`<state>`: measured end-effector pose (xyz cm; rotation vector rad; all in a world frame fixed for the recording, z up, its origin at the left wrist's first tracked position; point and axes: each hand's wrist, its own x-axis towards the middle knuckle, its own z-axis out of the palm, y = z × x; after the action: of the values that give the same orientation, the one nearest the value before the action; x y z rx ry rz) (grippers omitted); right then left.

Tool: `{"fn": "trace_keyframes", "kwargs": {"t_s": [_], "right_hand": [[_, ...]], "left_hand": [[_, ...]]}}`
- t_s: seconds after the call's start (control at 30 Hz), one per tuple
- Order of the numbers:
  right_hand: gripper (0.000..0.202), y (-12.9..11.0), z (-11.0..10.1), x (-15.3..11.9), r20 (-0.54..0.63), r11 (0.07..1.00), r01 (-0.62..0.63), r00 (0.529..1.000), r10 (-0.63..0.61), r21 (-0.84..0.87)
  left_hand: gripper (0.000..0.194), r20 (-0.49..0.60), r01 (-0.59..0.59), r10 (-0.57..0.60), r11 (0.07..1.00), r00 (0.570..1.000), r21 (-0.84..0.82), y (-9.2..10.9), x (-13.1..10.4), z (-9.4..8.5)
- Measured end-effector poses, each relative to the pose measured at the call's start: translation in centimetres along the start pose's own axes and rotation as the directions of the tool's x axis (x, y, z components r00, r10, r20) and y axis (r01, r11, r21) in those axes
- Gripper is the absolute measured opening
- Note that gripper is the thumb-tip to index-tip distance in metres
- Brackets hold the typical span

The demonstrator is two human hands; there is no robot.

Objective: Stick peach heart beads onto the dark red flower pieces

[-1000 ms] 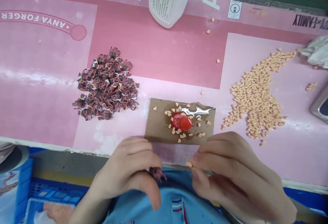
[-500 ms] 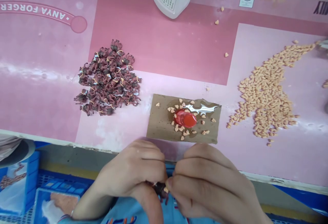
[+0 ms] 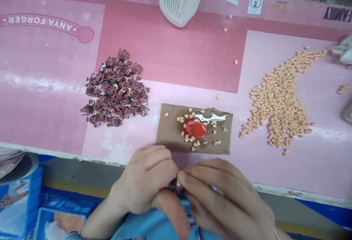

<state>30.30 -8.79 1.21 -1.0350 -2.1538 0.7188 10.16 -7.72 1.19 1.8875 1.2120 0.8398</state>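
Note:
Just off the table's front edge, my left hand (image 3: 152, 181) is closed on a small dark brown figurine (image 3: 173, 186), mostly hidden by the fingers. My right hand (image 3: 225, 192) meets it from the other side, its fingertips pinching a tiny tan piece (image 3: 178, 180) against the figurine. Beyond the hands lies a brown sheet (image 3: 170, 137), with a red cap-like object (image 3: 198, 130) in a wet, shiny patch and several tan pieces scattered around it.
A heap of similar brown figurines (image 3: 115, 89) with tan bits lies at left. Many loose tan pieces (image 3: 286, 104) spread at right. A white bottle (image 3: 180, 2) stands at the back. Blue bins (image 3: 34, 196) sit below the table edge at lower left.
My hands have come slightly closer to the table edge and closer together, covering more of the figurine. The view has shifted a little; the things on the table stay put.

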Motion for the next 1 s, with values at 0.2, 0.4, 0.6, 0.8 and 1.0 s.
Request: {"fn": "trace_keyframes", "kwargs": {"t_s": [0.2,0.4,0.6,0.8,1.0], "right_hand": [[0.022,1.5,-1.2,2.4,-0.080,0.965,-0.081,0.991,0.104,0.248],[0.014,2.2,-2.3,2.8,-0.096,0.967,-0.089,0.989,0.115,0.240],[0.015,13.2,-9.4,11.5,-0.396,0.931,-0.365,0.853,0.340,0.013],[0.014,25.2,-12.5,23.2,-0.507,0.739,-0.674,0.640,0.577,-0.009],[0.016,26.9,-13.4,24.8,-0.522,0.658,-0.748,0.597,0.609,-0.088]], "left_hand": [[0.063,0.068,-0.231,0.223,0.961,0.972,0.153,-0.5,1.7,0.4],[0.059,-0.021,-0.189,0.204,0.939,0.979,0.288,-1.9,1.3,-0.1],[0.032,-0.189,-0.045,0.243,0.718,0.951,0.695,-6.1,-1.4,-3.4],[0.026,-0.213,0.017,0.254,0.606,0.943,0.795,-8.1,-1.9,-3.9],[0.031,-0.212,-0.002,0.279,0.610,0.937,0.793,-7.9,-2.3,-4.3]]}}
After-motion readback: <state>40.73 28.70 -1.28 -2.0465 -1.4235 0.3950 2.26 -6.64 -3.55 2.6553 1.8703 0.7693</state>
